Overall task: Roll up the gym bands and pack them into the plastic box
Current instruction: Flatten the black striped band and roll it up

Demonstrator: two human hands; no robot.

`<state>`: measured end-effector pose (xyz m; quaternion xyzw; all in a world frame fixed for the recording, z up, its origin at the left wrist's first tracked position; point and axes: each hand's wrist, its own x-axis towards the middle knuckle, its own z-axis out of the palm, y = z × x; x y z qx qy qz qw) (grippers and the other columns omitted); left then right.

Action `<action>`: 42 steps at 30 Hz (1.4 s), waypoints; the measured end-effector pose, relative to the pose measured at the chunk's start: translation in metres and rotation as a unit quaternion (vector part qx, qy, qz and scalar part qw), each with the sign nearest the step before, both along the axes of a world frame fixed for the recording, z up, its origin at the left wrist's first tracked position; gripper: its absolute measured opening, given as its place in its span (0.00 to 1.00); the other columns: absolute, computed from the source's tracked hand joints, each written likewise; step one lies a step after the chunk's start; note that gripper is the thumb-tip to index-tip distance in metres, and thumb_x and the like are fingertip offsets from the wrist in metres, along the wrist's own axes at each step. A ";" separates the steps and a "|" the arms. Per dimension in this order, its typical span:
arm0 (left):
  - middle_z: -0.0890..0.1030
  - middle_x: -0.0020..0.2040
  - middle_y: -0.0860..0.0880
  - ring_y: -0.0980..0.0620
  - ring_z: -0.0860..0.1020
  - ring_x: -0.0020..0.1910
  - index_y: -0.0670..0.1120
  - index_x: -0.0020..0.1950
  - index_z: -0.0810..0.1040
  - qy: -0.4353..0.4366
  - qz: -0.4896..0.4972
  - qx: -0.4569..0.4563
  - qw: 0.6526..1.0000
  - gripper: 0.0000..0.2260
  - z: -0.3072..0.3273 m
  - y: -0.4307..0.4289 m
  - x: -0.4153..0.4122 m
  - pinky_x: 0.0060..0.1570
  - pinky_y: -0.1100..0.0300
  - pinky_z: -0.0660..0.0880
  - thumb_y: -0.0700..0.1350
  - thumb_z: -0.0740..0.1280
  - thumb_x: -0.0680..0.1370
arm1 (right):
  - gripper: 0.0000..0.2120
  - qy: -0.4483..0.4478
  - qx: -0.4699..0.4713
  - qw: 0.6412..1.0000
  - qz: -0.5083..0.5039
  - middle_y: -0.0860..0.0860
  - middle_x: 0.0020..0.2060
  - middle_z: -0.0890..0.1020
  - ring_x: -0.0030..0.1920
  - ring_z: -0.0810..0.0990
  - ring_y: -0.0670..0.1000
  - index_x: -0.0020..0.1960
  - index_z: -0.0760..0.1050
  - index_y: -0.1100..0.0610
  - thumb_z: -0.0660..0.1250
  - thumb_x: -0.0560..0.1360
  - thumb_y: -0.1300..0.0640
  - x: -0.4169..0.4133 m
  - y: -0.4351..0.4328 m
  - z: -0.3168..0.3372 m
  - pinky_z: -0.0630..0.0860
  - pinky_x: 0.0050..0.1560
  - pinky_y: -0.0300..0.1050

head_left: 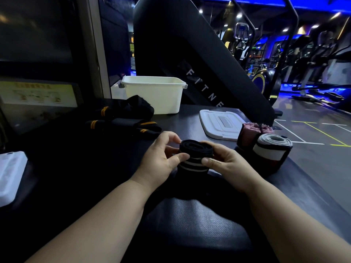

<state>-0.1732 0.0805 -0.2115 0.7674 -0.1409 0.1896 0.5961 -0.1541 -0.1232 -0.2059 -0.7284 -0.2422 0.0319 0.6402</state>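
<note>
A black gym band with white stripes [195, 149] stands as an upright roll at the middle of the dark table. My left hand [163, 156] grips its left side, thumb on the striped part. My right hand [222, 158] pinches its right side. A loose tail of the band hangs down below the roll. Two rolled bands stand at the right: a pink one [250, 133] and a grey-white-red one [271, 149]. Unrolled black bands with orange stripes [125, 118] lie at the left rear. The white plastic box [152, 93] stands open at the back.
The box's white lid [220, 124] lies flat to the right of the box. A white flat object [9, 175] sits at the left table edge. A large black fitness machine [190, 54] rises behind the table. The table's right edge drops to the gym floor.
</note>
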 end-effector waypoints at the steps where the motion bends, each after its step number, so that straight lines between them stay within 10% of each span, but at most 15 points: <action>1: 0.81 0.54 0.54 0.52 0.81 0.51 0.59 0.52 0.76 0.003 -0.017 0.004 1.000 0.15 0.000 0.001 0.001 0.53 0.59 0.77 0.44 0.74 0.71 | 0.18 -0.001 -0.001 1.000 0.001 0.43 0.48 0.85 0.53 0.81 0.41 0.60 0.75 0.52 0.67 0.73 0.67 0.000 0.000 0.000 0.75 0.54 0.33; 16: 0.82 0.54 0.53 0.63 0.79 0.55 0.50 0.61 0.76 0.068 -0.090 -0.050 0.992 0.14 0.001 0.002 -0.002 0.56 0.69 0.73 0.43 0.68 0.76 | 0.22 0.007 0.001 0.999 0.037 0.43 0.51 0.85 0.54 0.81 0.41 0.62 0.73 0.52 0.71 0.69 0.62 -0.004 -0.003 -0.001 0.75 0.53 0.33; 23: 0.83 0.56 0.48 0.53 0.81 0.57 0.45 0.65 0.77 0.106 -0.094 -0.017 0.990 0.16 -0.001 0.003 -0.005 0.59 0.61 0.76 0.46 0.68 0.78 | 0.38 0.010 -0.010 1.000 0.022 0.48 0.58 0.83 0.60 0.79 0.48 0.64 0.73 0.52 0.78 0.60 0.37 -0.012 -0.001 0.003 0.75 0.60 0.41; 28: 0.84 0.55 0.51 0.52 0.80 0.58 0.50 0.63 0.78 0.122 -0.088 0.013 0.989 0.12 0.001 -0.003 -0.013 0.60 0.59 0.75 0.47 0.66 0.80 | 0.14 0.032 -0.024 0.999 -0.006 0.47 0.51 0.85 0.54 0.81 0.45 0.58 0.77 0.50 0.71 0.73 0.55 -0.022 -0.002 0.010 0.77 0.57 0.39; 37: 0.83 0.49 0.59 0.60 0.80 0.51 0.71 0.52 0.75 0.089 -0.089 0.134 0.983 0.09 0.008 -0.049 -0.029 0.59 0.56 0.75 0.61 0.62 0.73 | 0.29 -0.064 -0.248 0.963 -0.089 0.44 0.50 0.82 0.52 0.81 0.43 0.57 0.72 0.43 0.80 0.59 0.50 -0.044 -0.044 0.020 0.77 0.56 0.43; 42: 0.83 0.51 0.54 0.55 0.81 0.52 0.66 0.56 0.74 0.080 -0.104 0.136 0.982 0.10 0.007 -0.097 -0.033 0.60 0.53 0.74 0.59 0.64 0.75 | 0.29 -0.073 -0.245 0.959 -0.122 0.44 0.51 0.81 0.51 0.79 0.38 0.56 0.70 0.44 0.81 0.61 0.56 -0.059 -0.086 0.018 0.75 0.53 0.34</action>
